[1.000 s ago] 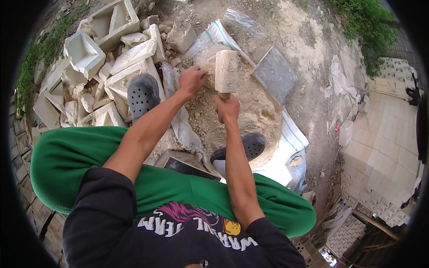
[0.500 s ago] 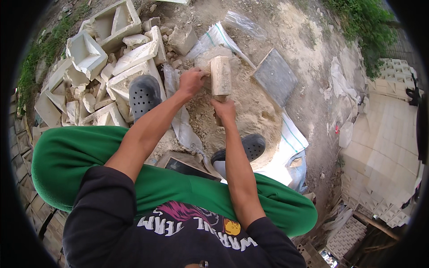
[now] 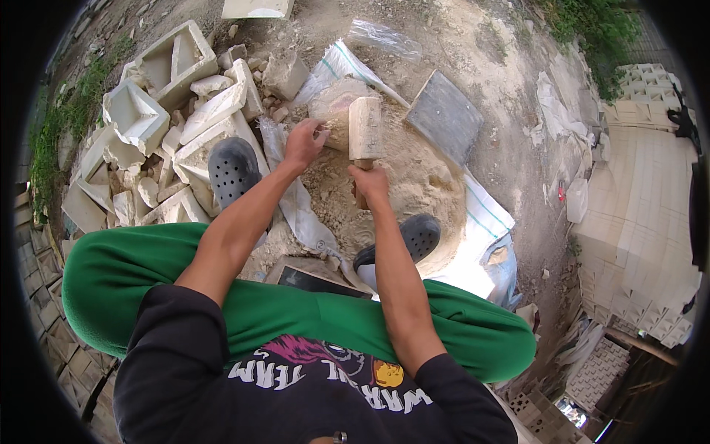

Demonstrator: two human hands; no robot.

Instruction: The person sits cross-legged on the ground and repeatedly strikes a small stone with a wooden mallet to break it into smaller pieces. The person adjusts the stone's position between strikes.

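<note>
My right hand (image 3: 369, 185) is wrapped round the short handle of a wooden mallet (image 3: 365, 129), whose pale, block-shaped head points away from me. Behind and left of the mallet head lies a rounded, dusty lump (image 3: 330, 105) of pale material, partly hidden by it. My left hand (image 3: 303, 145) hovers just left of that lump, fingers loosely bent and apart, with nothing visible in them. Under both hands spreads a heap of pale crumbs and powder (image 3: 414, 166) on a white woven sack (image 3: 484, 211) with green stripes.
Broken pale moulded blocks (image 3: 211, 118) are piled at the left, by my dark clog (image 3: 235, 169). A grey flat slab (image 3: 445, 118) lies right of the heap. Clear plastic (image 3: 384, 39) rests on the ground beyond. Stacked pale blocks (image 3: 632, 214) stand at the far right.
My left hand has drawn back leftward from beside the mallet head, and its fingers have loosened. The right hand keeps its hold on the mallet, almost in place. The whole view has shifted slightly.
</note>
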